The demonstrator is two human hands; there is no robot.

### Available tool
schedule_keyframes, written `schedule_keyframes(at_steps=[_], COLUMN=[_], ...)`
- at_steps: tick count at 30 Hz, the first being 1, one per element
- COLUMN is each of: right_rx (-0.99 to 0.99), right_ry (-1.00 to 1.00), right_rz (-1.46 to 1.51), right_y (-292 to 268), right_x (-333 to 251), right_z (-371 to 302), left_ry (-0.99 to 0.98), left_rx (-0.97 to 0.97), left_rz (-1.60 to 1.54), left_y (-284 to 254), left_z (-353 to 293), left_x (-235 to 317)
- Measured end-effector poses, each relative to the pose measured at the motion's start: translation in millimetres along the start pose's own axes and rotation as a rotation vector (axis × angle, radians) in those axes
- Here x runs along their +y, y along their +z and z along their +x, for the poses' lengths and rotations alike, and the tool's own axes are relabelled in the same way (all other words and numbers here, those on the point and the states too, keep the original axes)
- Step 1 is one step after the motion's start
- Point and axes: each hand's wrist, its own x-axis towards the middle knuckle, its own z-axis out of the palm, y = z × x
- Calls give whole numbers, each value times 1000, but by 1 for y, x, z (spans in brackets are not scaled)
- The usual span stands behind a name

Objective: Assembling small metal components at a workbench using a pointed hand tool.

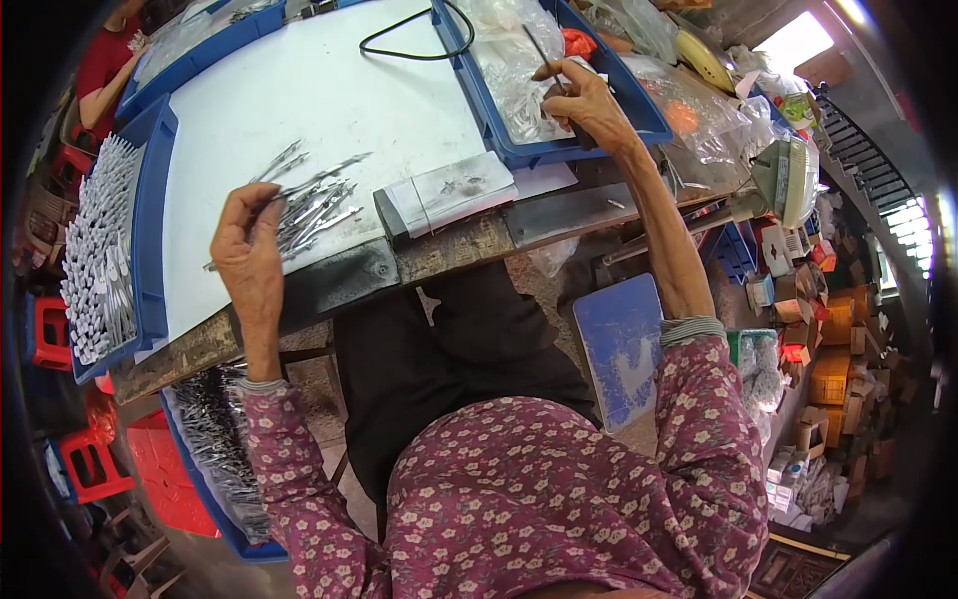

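My left hand [249, 240] is over the white work surface [399, 110], thumb and fingers closed in a pinch on a slim metal piece [334, 168] that points away to the right. Beneath and beside it lies a loose pile of similar slim silver metal pieces [311, 222]; their exact kind is too small to tell. At the right, my right hand [591, 108] is closed around a thin dark rod-like tool [542, 52], which slants up and left over a blue tray [489, 110] holding clear plastic bags [514, 75]. Part of the tool is hidden by the fingers.
A grey-white block [454, 192] sits at the table's worn front edge [449, 248]. At left, a blue tray [150, 240] holds many white-ended bundles [100, 250]. A black loop [414, 52] lies at the back. Below left stands a bin of metal pieces [215, 449]. Someone in red [100, 75] sits far left.
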Motion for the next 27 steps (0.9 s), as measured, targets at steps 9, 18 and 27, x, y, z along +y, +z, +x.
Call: schedule_keyframes(at_steps=[9, 18, 27], right_rx=[-38, -47, -5], right_ry=[-22, -380, -767], right_rz=[209, -170, -464], right_y=[13, 53, 79], right_x=[-34, -78, -99], right_z=[-12, -54, -84], left_ry=[32, 64, -20], left_rx=[-111, -179, -205], left_rz=[1, -88, -240], left_y=[53, 83, 82], left_z=[-22, -36, -41], left_x=[18, 30, 26])
